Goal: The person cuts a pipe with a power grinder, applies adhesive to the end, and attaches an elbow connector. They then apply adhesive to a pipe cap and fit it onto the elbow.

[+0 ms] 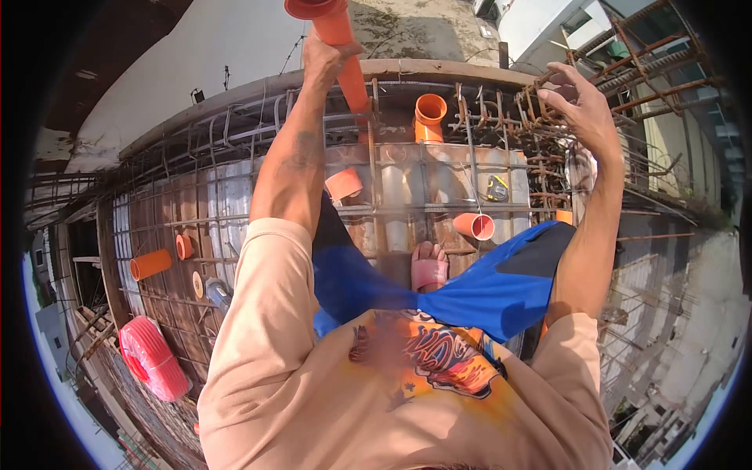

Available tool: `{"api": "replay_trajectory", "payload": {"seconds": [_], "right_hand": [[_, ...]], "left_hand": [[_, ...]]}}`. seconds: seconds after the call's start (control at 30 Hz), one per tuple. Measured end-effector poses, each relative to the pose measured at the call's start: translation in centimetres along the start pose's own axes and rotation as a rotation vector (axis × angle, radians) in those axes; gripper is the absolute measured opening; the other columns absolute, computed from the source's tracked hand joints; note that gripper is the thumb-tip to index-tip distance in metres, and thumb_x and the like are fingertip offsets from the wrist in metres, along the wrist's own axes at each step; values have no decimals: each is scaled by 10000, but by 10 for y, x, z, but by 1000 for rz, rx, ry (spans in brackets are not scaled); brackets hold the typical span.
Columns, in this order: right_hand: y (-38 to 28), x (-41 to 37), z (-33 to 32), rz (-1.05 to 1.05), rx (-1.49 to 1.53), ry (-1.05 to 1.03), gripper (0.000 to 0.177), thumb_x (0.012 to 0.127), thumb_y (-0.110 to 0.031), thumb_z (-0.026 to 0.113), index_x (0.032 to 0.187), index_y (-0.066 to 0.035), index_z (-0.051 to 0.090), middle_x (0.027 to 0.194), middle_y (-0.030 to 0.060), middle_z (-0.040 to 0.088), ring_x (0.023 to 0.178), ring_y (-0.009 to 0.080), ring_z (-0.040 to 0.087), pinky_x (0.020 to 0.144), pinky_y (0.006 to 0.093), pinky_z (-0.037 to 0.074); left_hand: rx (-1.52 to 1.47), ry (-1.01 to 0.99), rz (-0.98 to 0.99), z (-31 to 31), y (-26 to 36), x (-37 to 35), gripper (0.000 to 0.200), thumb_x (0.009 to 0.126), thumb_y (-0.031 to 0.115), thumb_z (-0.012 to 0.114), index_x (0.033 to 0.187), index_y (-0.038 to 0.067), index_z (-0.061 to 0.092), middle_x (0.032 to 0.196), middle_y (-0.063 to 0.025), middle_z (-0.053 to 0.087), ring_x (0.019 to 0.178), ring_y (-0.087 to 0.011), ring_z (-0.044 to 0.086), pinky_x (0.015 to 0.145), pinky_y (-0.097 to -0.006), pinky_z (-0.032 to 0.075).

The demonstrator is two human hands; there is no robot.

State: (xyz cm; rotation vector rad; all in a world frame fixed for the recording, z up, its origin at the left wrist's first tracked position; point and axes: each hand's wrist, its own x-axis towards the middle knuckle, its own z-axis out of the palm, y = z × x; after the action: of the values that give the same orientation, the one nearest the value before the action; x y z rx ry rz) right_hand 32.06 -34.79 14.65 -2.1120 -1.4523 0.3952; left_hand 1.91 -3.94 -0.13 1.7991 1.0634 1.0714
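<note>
Orange PVC pipe [335, 27] stands tilted at twelve o'clock, the left hand [323, 63] clenched around it. The right hand [580, 106], fingers spread and empty, hovers at two o'clock over rebar [540, 153]. It looks like the pipe is being positioned; seating it likely needs a steadying second grip.

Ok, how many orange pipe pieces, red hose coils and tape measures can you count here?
Orange pipe pieces: 6 clearly seen, one in the grip of the left hand
Red hose coils: 1
Tape measures: 1
Total: 8
</note>
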Motion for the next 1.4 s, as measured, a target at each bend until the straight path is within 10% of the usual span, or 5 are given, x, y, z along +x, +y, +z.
{"api": "replay_trajectory", "payload": {"seconds": [0.2,0.4,0.7,1.1,1.4], "right_hand": [[-43,-133,-1,47,332,831,313,1009,-104,631,1286,35,593,1156,150,688,1039,171,673,852,285,545],[71,-432,154,973,228,-31,370,979,-268,647,1186,38,632,1094,57,690,919,142,648,814,268,515],[49,-368,288,763,538,-650,358,976,-260,639,1176,38,634,1086,65,690,919,153,650,813,278,516],[28,-224,353,524,530,-760,344,973,-250,628,1163,37,636,1075,75,690,919,168,653,812,291,518],[33,-230,350,607,443,-724,333,971,-242,620,1153,36,638,1067,83,689,918,179,654,812,301,519]], "left_hand": [[-262,-408,-127,-14,-3,10,421,663,220,901,955,17,677,918,-80,708,848,-191,679,795,-376,553],[-208,-431,-34,0,-20,9,508,693,258,875,1095,20,674,977,-109,714,885,-229,689,809,-388,550],[847,-1090,-228,-131,-24,-82,804,791,433,793,1443,42,530,1211,-265,680,1127,-372,668,965,-438,507],[359,211,-983,-210,-37,-515,404,931,177,646,1292,1,605,1098,-159,726,947,-251,701,872,-387,543],[772,602,-848,-398,-137,-432,560,823,138,712,1344,10,556,1106,-218,696,1010,-340,694,902,-423,536]]}}
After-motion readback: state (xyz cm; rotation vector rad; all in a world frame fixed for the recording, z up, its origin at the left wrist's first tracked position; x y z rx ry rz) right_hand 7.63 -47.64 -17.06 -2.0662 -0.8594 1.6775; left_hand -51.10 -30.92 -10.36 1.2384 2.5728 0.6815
